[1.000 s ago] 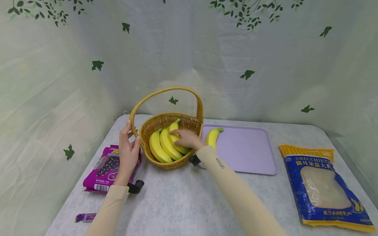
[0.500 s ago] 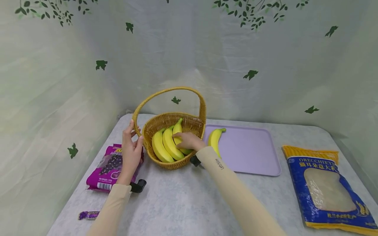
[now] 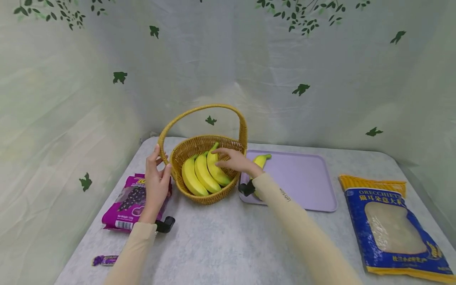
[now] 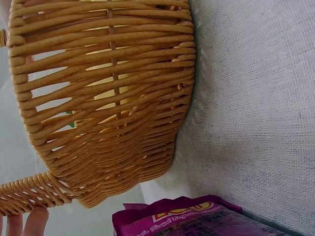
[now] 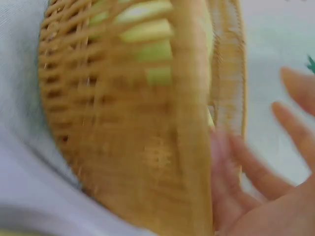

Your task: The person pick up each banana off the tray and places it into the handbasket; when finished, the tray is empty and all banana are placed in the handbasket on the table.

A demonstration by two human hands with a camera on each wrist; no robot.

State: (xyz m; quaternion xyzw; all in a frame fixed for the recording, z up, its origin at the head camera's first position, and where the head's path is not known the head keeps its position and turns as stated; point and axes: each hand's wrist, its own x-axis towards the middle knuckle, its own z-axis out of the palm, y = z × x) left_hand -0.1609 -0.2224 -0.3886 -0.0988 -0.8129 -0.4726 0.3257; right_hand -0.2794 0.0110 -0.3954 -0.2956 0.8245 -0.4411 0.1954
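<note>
the wicker basket (image 3: pixel 206 174) stands on the grey surface (image 3: pixel 221 245) with three bananas (image 3: pixel 204 174) lying in it; the left hand (image 3: pixel 156 186) grips the base of its handle, fingers curled round the weave, and the purple snack bag (image 3: pixel 130 204) lies just under that wrist. half a second ago the right hand (image 3: pixel 236 161) lay flat on the rightmost banana; now it has lifted above the basket's right rim, fingers spread apart and holding nothing, so that banana looks set down and released. just past those fingers, a fourth banana (image 3: pixel 261 160) lies on the lilac tray (image 3: pixel 303 182). well off to their right lies a blue pasta bag (image 3: pixel 392 225).
</note>
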